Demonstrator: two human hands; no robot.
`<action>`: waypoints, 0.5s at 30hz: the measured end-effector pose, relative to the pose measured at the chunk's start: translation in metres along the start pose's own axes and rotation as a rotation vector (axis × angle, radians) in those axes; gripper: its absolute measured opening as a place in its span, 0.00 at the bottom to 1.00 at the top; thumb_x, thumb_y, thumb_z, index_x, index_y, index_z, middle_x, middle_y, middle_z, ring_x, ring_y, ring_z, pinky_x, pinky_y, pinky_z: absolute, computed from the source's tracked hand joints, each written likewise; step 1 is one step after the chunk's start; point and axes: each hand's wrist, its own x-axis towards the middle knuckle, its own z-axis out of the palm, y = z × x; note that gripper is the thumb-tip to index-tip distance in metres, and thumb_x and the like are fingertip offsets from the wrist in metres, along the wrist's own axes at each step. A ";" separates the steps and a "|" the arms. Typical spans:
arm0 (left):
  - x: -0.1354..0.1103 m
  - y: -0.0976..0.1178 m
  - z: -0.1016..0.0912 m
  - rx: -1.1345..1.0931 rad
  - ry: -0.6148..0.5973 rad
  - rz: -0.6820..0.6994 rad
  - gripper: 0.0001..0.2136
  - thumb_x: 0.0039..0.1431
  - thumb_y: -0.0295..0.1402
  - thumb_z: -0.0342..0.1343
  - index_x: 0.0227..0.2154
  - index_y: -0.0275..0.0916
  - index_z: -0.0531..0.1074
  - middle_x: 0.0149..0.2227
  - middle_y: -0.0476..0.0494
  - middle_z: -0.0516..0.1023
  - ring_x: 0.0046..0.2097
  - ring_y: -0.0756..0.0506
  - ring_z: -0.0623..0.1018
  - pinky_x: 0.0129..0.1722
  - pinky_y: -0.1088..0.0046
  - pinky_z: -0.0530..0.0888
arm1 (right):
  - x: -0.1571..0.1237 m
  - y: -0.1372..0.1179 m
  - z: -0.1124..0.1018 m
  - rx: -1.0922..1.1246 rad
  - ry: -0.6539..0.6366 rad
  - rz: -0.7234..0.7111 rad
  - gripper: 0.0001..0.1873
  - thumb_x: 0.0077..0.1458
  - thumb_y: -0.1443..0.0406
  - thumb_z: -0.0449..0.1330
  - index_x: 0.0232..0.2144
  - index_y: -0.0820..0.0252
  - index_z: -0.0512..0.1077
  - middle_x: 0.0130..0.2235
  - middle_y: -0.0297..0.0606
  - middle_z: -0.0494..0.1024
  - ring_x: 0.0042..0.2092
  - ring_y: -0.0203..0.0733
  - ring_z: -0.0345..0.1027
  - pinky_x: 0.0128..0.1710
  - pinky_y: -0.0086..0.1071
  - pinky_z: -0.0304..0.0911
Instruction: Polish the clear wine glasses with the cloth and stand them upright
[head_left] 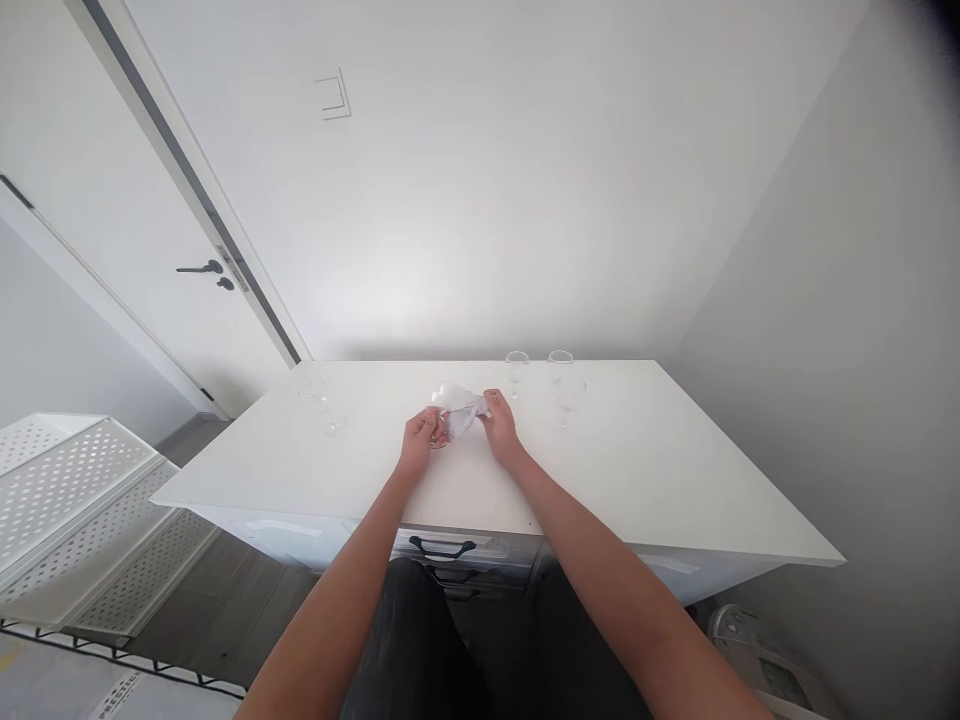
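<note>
Over the middle of the white table (615,480), both of my hands hold a clear stemmed glass (448,398) with a pale cloth (463,416). My left hand (418,437) is closed round the glass's stem and foot. My right hand (500,422) is closed on the cloth, which it presses against the glass's bowl. The glass lies tilted between the two hands, above the table top.
Three more clear glasses (517,370) (559,365) (570,398) stand at the table's back right, one glass (318,398) at the back left. A drawer with a dark handle (442,549) is below the front edge. White perforated shelves (75,510) lean at the left.
</note>
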 end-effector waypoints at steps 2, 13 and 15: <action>0.003 0.000 0.004 -0.137 -0.115 -0.082 0.22 0.66 0.56 0.54 0.38 0.38 0.73 0.23 0.57 0.59 0.22 0.53 0.60 0.34 0.68 0.73 | 0.000 -0.003 0.002 0.162 -0.126 0.066 0.17 0.63 0.48 0.56 0.36 0.53 0.66 0.35 0.35 0.69 0.39 0.42 0.65 0.41 0.36 0.65; -0.001 0.004 0.006 -0.143 -0.420 -0.243 0.24 0.65 0.56 0.56 0.29 0.37 0.70 0.21 0.59 0.50 0.21 0.55 0.54 0.33 0.67 0.73 | 0.002 -0.008 -0.004 0.373 -0.143 0.073 0.17 0.56 0.54 0.70 0.33 0.52 0.67 0.51 0.37 0.78 0.52 0.45 0.71 0.46 0.37 0.67; 0.000 0.003 0.007 -0.167 -0.363 -0.225 0.25 0.65 0.57 0.55 0.30 0.37 0.71 0.21 0.60 0.50 0.21 0.55 0.54 0.34 0.67 0.73 | 0.000 -0.008 -0.002 0.299 -0.232 0.149 0.16 0.58 0.50 0.69 0.38 0.51 0.71 0.43 0.36 0.77 0.45 0.44 0.71 0.43 0.36 0.66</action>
